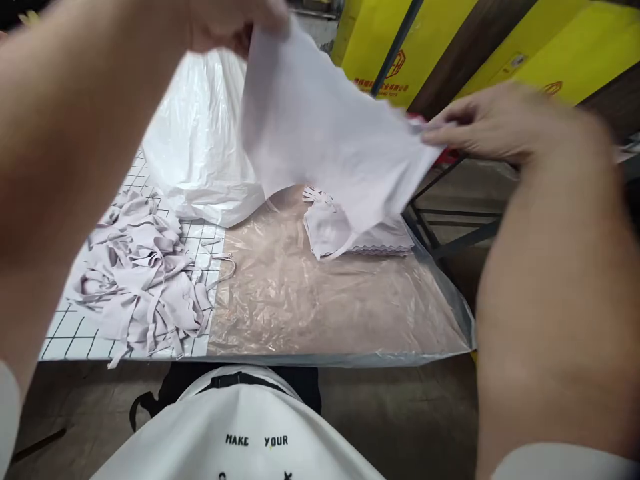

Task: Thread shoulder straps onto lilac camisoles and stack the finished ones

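Above the table [63, 337], from the head view, I see a pale garment [325, 120] spread in the air between both hands. The left hand [233, 27], up at the top edge, grips one upper corner; the right hand [493, 127], a bit lower, pinches the opposite end, thumb against fingers. Under the garment I make out a stack [385, 240] of similar cloth on clear plastic [310, 307]; its lower edge overlaps the stack, and I cannot tell whether they touch. Left of the plastic lies a loose pile [145, 273], with a white bag [205, 147] behind it.
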Available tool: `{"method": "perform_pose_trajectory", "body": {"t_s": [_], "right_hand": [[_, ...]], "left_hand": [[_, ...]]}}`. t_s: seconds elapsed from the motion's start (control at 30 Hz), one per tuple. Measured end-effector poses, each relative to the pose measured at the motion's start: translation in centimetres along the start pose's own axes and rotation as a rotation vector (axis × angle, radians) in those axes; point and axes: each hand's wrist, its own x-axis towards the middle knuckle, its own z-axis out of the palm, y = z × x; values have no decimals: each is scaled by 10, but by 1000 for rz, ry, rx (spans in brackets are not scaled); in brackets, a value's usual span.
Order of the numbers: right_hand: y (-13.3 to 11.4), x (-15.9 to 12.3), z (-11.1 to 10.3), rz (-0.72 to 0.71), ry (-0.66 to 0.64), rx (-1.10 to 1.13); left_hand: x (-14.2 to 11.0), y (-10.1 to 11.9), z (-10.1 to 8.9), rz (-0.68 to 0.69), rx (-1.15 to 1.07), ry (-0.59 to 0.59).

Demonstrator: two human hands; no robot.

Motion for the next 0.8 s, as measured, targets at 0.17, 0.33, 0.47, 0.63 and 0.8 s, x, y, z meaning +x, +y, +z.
{"method": "perform_pose_trajectory", "body": {"t_s": [0.17, 0.33, 0.47, 0.63, 0.8], "right_hand": [[-21, 10, 37, 263, 35, 102], [-46, -34, 34, 148, 322, 47], [-67, -126, 64, -159, 179, 116], [-107, -246, 128, -185, -252, 275], [-128, -290, 132, -87, -463, 318]], "left_hand": [[46, 24, -35, -183, -210, 269], [-11, 43, -42, -16, -173, 325], [-98, 24, 15, 55, -252, -38], [-201, 6, 128, -66, -403, -414], [-244, 15, 157, -29, -442, -588]]}}
